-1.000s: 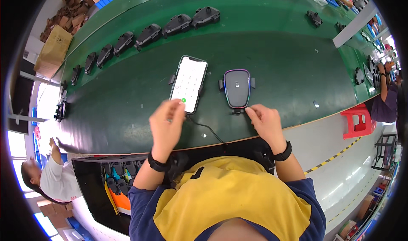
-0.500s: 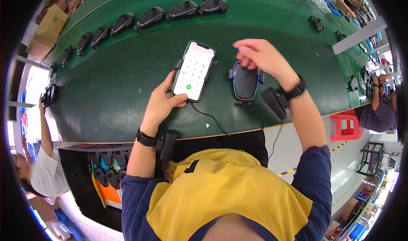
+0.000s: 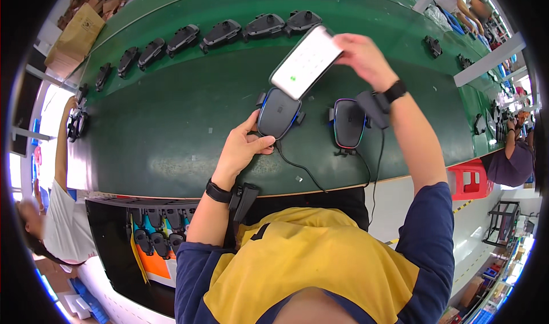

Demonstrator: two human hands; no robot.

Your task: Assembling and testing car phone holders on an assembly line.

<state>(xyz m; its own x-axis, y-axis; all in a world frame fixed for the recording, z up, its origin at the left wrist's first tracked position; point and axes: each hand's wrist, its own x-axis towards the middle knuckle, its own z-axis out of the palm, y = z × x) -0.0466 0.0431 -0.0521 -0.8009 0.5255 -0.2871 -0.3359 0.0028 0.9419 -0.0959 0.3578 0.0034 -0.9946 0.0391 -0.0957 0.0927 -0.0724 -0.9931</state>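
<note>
My left hand (image 3: 247,147) grips the lower end of a black phone holder (image 3: 278,115) with blue-lit edges and side arms; a cable runs from its bottom. Just above that holder, a smartphone (image 3: 306,62) with a white lit keypad screen is tilted to the right. My right hand (image 3: 363,58) pinches the phone by its upper right edge. A second phone holder (image 3: 349,124), with a multicoloured lit rim and its own cable, lies to the right on the green table (image 3: 171,141).
A row of black holders (image 3: 222,34) curves along the table's far side. Below the table's left edge, a box (image 3: 154,258) contains several more. A red stool (image 3: 470,181) stands at right. Other people work at both sides; a cardboard box (image 3: 77,35) is far left.
My right hand has taken hold of the phone and lifted it up and right off the left holder, which is now bare. My left hand still grips that holder.
</note>
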